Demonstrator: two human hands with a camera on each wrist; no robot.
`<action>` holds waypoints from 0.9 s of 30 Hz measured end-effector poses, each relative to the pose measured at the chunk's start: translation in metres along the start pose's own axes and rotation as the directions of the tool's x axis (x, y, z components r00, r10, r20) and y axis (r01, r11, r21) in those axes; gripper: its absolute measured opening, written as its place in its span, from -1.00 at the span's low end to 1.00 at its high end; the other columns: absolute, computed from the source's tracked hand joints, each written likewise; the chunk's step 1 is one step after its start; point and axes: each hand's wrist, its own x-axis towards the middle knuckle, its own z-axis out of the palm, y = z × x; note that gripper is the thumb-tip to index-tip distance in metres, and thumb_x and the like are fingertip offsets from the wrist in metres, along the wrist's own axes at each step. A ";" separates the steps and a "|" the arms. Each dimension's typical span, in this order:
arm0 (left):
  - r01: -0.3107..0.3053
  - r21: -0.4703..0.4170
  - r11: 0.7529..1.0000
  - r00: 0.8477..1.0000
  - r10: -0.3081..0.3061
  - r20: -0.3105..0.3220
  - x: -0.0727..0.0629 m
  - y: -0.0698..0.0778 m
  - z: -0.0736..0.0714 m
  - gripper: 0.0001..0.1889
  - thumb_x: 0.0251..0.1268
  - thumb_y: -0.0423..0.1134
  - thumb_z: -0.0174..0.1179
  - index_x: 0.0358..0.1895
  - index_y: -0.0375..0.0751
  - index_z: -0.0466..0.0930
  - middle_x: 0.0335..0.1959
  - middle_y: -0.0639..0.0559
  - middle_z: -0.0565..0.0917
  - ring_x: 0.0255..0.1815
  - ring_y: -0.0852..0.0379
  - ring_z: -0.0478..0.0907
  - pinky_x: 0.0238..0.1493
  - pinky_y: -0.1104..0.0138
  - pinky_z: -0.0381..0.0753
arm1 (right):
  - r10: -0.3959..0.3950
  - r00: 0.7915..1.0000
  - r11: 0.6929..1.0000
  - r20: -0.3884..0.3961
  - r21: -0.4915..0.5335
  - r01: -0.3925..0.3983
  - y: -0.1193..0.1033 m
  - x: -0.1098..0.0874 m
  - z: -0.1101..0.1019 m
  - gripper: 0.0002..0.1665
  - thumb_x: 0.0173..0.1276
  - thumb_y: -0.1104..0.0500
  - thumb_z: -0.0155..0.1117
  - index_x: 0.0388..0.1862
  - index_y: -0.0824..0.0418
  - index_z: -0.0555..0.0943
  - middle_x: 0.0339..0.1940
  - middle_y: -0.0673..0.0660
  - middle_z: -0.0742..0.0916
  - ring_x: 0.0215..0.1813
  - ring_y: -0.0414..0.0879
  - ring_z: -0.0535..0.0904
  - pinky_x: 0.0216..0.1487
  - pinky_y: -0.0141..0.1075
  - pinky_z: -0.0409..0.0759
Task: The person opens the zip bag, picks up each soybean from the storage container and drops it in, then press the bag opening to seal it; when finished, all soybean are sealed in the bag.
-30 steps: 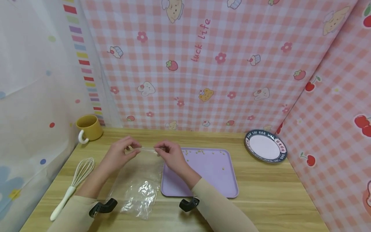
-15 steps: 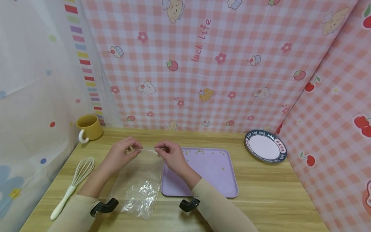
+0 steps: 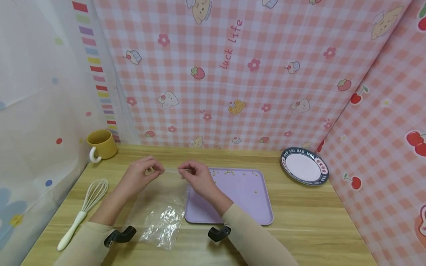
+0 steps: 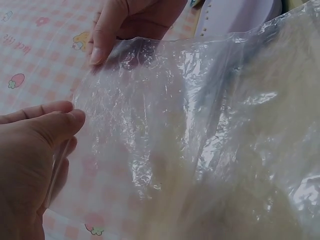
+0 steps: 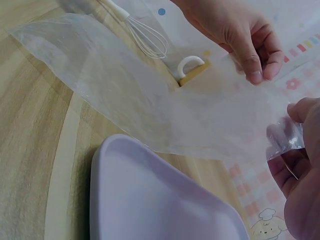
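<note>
A clear plastic bag hangs from both hands at its upper edge, its lower part crinkled and shiny close over the table. My left hand pinches the edge on the left between thumb and fingers. On the right, my right hand pinches the same edge a short way off, over the left side of a purple tray. In the right wrist view the bag stretches out as a see-through sheet, with the tray below it. Several small yellowish bits lie along the tray's far side.
A white whisk lies on the wooden table beside the left forearm. At the back left stands a yellow mug with a white handle. A dark-rimmed plate sits at the back right. Patterned cloth walls enclose the table.
Both hands keep their pinch on the bag's edge with barely any movement. The head view has tilted very slightly, shifting the scene up a little.
</note>
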 end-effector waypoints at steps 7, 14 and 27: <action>-0.034 -0.024 0.999 0.999 0.034 0.018 0.000 0.005 0.000 -0.69 0.26 -0.57 0.54 -0.20 -0.01 0.81 -0.15 0.19 0.78 -0.12 0.11 0.77 -0.08 0.12 0.83 | -0.019 0.999 0.997 0.042 -0.078 0.022 -0.005 0.001 0.002 -0.86 0.60 0.22 0.45 0.02 0.26 0.82 -0.03 0.09 0.87 0.05 -0.08 0.82 0.11 -0.29 0.78; -0.125 0.003 0.992 0.992 0.125 0.018 0.000 0.005 0.003 -0.68 0.15 -0.57 0.59 -0.21 -0.05 0.83 -0.16 0.16 0.79 -0.16 0.12 0.79 -0.10 0.16 0.84 | -0.037 0.994 0.985 0.099 -0.165 0.053 -0.009 0.004 0.003 -0.89 0.59 0.21 0.46 -0.01 0.20 0.82 -0.13 0.00 0.84 -0.16 -0.22 0.68 -0.10 -0.35 0.72; -0.133 -0.003 0.991 0.990 0.133 0.036 0.000 0.008 0.010 -0.70 0.16 -0.52 0.62 -0.22 -0.01 0.82 -0.18 0.22 0.77 -0.16 0.16 0.76 -0.09 0.16 0.83 | 0.019 0.985 0.987 0.174 -0.162 0.009 -0.011 0.004 0.003 -0.85 0.55 0.35 0.43 0.03 0.32 0.81 -0.12 0.06 0.85 -0.17 -0.22 0.70 -0.07 -0.37 0.74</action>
